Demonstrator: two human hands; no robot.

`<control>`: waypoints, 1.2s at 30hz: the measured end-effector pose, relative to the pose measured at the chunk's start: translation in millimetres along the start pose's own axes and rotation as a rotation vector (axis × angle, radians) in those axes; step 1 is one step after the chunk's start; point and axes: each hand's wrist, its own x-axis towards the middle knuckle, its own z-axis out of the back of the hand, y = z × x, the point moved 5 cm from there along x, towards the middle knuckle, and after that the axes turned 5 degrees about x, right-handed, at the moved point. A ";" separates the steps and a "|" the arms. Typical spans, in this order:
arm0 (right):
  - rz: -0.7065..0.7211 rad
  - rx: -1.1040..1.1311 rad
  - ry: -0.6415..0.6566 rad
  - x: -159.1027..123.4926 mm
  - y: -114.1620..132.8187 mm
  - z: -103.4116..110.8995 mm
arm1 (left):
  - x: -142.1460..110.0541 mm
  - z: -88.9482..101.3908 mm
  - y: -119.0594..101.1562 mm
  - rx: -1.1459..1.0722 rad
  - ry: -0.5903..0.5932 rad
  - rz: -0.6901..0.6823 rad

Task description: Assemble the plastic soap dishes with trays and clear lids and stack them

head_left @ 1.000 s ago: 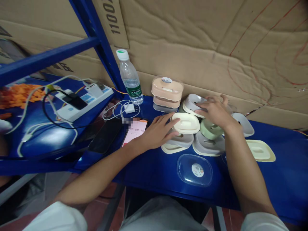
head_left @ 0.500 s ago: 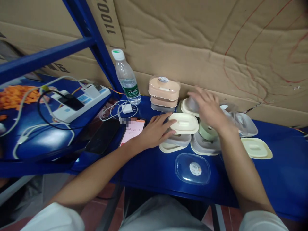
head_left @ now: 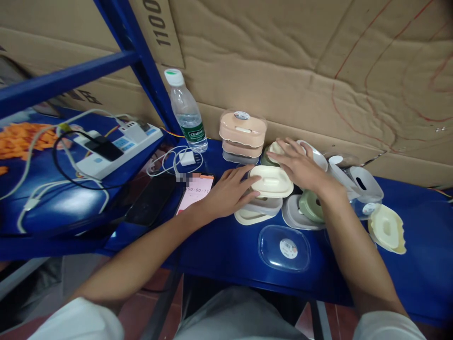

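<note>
Cream, grey and green plastic dishes with rounded corners lie in loose piles on the blue table. My left hand point(head_left: 233, 192) rests against a cream dish point(head_left: 274, 182) on top of a pile, its fingers apart and the tips touching the near-left edge. Under it sit a grey dish point(head_left: 272, 207) and another cream piece point(head_left: 253, 218). Behind, my right hand point(head_left: 300, 165) spreads its fingers over a second cream dish point(head_left: 278, 151), partly covering it. Below the right wrist are a green dish point(head_left: 311, 208) and a grey dish point(head_left: 292, 212).
A stack of peach boxes point(head_left: 244, 130) and a water bottle point(head_left: 189, 120) stand at the back. Left are a phone point(head_left: 194, 193), cables and a power strip point(head_left: 120, 146). A clear lid point(head_left: 272, 248) lies in front. Right are a grey piece point(head_left: 366, 184) and a cream piece point(head_left: 387, 229).
My right hand has come down and forward onto the rear cream dish. Grey pieces and the cream piece at the right have shifted. My left hand stays in place.
</note>
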 end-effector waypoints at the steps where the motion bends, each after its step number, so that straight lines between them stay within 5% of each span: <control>1: 0.008 0.000 0.008 1.6 3.3 -1.3 | 0.0 0.3 0.0 0.003 0.000 -0.001; 10: -0.179 -0.152 -0.116 -4.9 -11.2 18.4 | 0.3 1.2 -1.9 0.012 -0.014 -0.022; 17: -0.103 -0.024 0.040 6.6 -9.1 -9.2 | 0.9 3.1 -1.5 0.007 -0.012 -0.030; 22: -0.148 -0.032 -0.001 6.0 -21.3 -15.8 | 0.1 1.9 -2.3 0.018 -0.009 -0.045; 32: -0.206 -0.113 -0.138 2.1 -21.1 19.7 | 1.1 2.4 -4.2 0.025 -0.010 -0.048; 36: -0.160 -0.020 -0.024 1.2 -2.2 20.5 | 0.9 2.6 -3.9 0.007 -0.017 -0.040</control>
